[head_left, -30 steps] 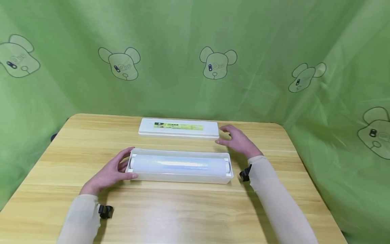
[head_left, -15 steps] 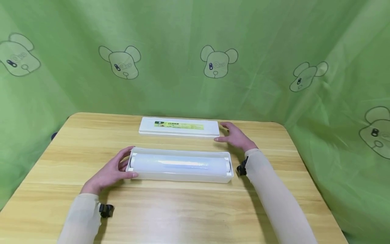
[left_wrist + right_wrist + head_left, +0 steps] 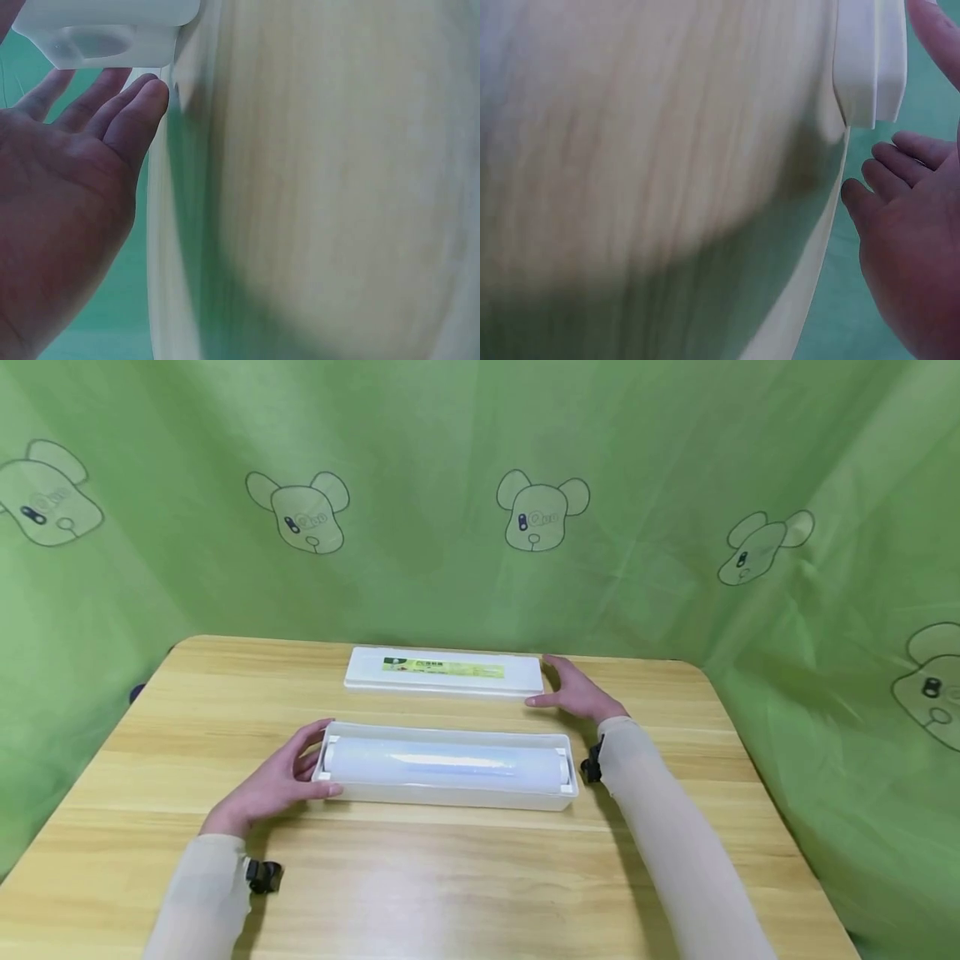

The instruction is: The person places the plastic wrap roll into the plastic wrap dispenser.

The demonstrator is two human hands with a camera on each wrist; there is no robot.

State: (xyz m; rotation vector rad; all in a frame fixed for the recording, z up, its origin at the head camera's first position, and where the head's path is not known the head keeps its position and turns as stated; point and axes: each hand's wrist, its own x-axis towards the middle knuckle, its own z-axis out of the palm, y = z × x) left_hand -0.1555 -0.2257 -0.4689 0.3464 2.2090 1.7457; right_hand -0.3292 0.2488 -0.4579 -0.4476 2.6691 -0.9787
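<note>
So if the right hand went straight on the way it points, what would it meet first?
The right hand would likely meet the right end of the labelled white lid first; whether they touch now is unclear.

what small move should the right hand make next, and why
I'd probably close the right hand gently on the right end of the labelled white lid: in the head view its thumb and fingers are spread about that end, and the right wrist view shows a gap between the fingers and it. The left hand is at the open box.
</note>
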